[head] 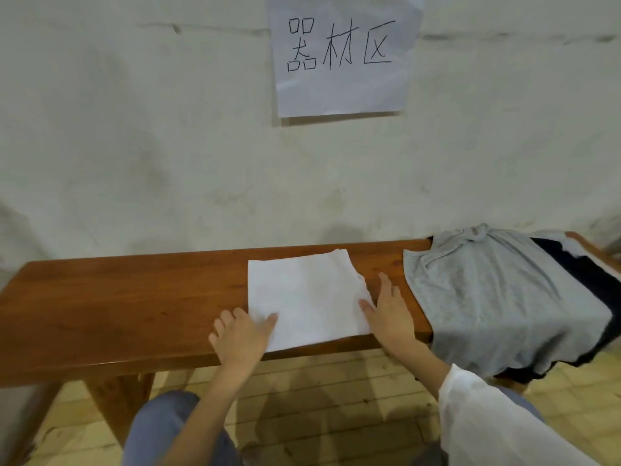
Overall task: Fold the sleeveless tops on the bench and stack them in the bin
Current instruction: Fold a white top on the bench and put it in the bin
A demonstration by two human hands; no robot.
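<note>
Head view. Your left hand [240, 334] sits at 7 o'clock of the folded white top [305, 297]. The wrist comes up from the near edge of the bench [134, 297]. The fingers are loosely bent and spread on the wood just beside the cloth, and the thumb lies flat on the cloth's near-left corner. No pinch shows; the hand rests on the corner rather than clamping it.

Your right hand [389, 311] lies at 4 o'clock of the white top, palm down and fingers straight, pointing to 12 o'clock. It rests on bare wood along the cloth's right edge, with the thumb touching that edge. The two hands are apart, one on each side of the top.

The white top lies flat on the bench, folded to a rough rectangle, slightly right of the bench's middle. At 3 o'clock of it, a grey top [497, 297] is draped over the right end of the bench and hangs over the near edge.

A dark garment [578, 274] under the grey top is mostly covered. The frame edge cuts off the right end of the bench. Your left fingertips are hidden behind the knuckles.
</note>
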